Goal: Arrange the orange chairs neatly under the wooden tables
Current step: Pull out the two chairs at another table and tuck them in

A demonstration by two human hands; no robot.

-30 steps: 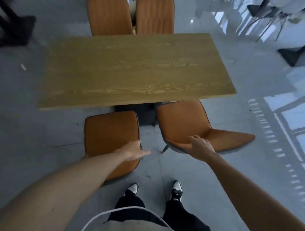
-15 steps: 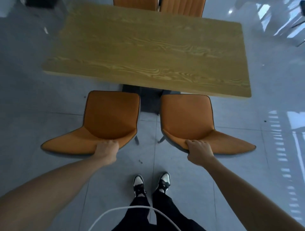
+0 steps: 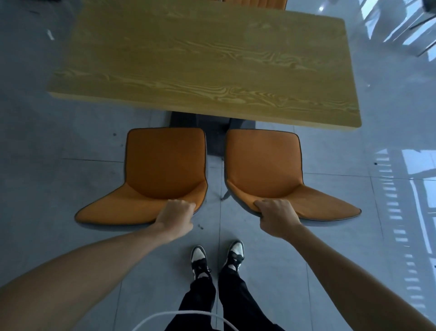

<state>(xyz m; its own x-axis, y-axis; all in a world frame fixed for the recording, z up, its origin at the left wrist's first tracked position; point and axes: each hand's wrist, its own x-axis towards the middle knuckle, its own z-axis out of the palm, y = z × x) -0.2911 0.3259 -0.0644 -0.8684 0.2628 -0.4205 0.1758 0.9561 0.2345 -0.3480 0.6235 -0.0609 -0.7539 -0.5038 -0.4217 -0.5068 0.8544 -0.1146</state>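
Observation:
Two orange chairs stand side by side in front of the wooden table (image 3: 203,63), their seats just short of its near edge. My left hand (image 3: 175,213) grips the top of the backrest of the left orange chair (image 3: 162,170). My right hand (image 3: 274,216) grips the backrest top of the right orange chair (image 3: 263,163). Both backrests lean toward me and splay outward. The far orange chairs (image 3: 254,2) barely show beyond the table's far edge.
The dark table base (image 3: 207,127) sits between the two near chairs. Grey tiled floor (image 3: 59,146) lies all around. My feet (image 3: 217,257) stand just behind the chairs. Dark chair legs (image 3: 420,21) show at the top right.
My left hand has gone from reaching to gripping the left chair's backrest. Both seats now sit side by side, parallel, facing the table. My view has tilted down and closer.

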